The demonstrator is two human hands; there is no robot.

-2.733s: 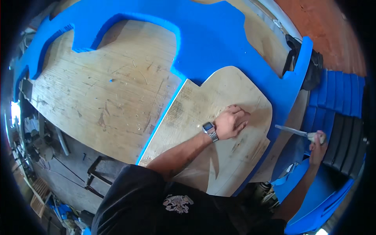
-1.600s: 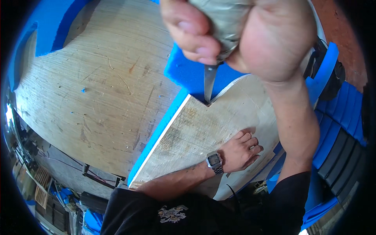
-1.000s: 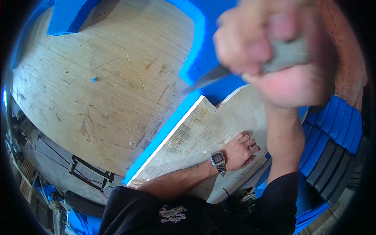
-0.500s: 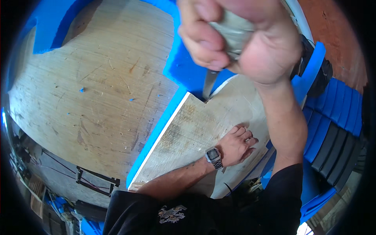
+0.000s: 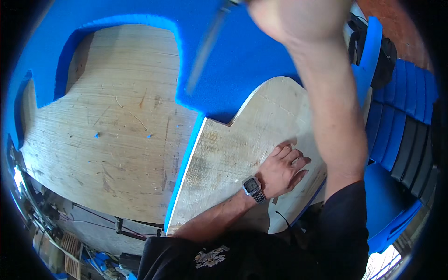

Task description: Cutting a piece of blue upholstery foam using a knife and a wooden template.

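Note:
My left hand point(image 5: 280, 170), with a metal-banded watch on its wrist, rests on a pale wooden template board point(image 5: 224, 163). Its fingers are loosely bent and hold nothing. The board has a notch and a rounded end, and lies on thick blue foam point(image 5: 242, 74). At the top edge my right hand point(image 5: 303, 18) is raised over the foam, closed round the handle of a knife; its fingers are mostly cut off by the picture's edge. The knife's blade point(image 5: 207, 49) is blurred and points down and left, beyond the board's notch.
Under the foam is a worn wooden tabletop point(image 5: 126, 154), showing through a curved cutout, with small blue foam crumbs on it. Ribbed blue and black padded pieces point(image 5: 406, 107) are stacked at the right. Metal framework and clutter lie below the table at the lower left.
My right hand has lifted the knife out of the board's notch and up, its blade swinging left over the foam. My left hand stays on the board. The view has shifted.

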